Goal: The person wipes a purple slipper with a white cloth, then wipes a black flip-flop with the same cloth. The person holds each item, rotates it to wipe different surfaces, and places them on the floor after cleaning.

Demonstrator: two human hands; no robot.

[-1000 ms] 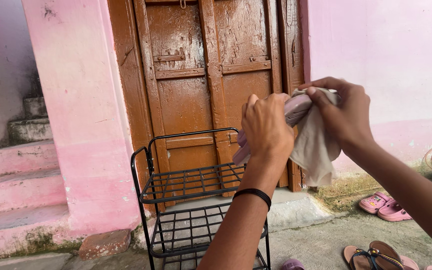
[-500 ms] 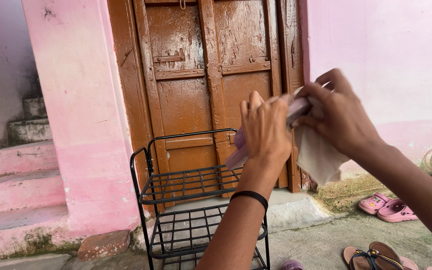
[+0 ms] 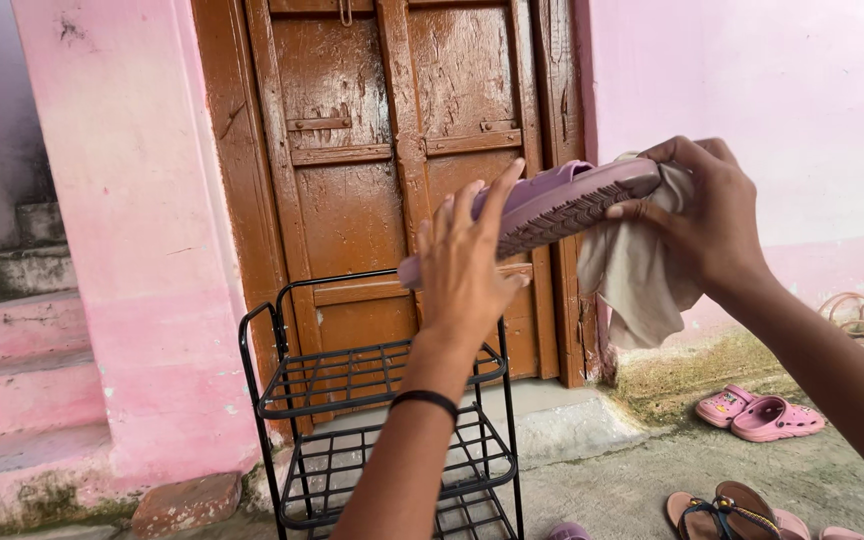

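We hold a slipper (image 3: 552, 205) up, sole towards us, in front of the door (image 3: 402, 170). Our right hand (image 3: 707, 215) pinches its end through a cloth (image 3: 637, 275); our left hand (image 3: 467, 265), fingers spread, steadies it. The rack (image 3: 382, 375) below stands empty, so wiping seems unfinished.

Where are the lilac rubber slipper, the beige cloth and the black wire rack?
lilac rubber slipper (image 3: 562, 205), head view, ridged sole.
beige cloth (image 3: 637, 285), head view, hanging fold.
black wire rack (image 3: 352, 378), head view, top shelf grid.

Concrete floor (image 3: 632, 490), black wire rack (image 3: 372, 380) standing on it, pink clogs (image 3: 757, 415), brown sandals (image 3: 717, 510) lying nearby
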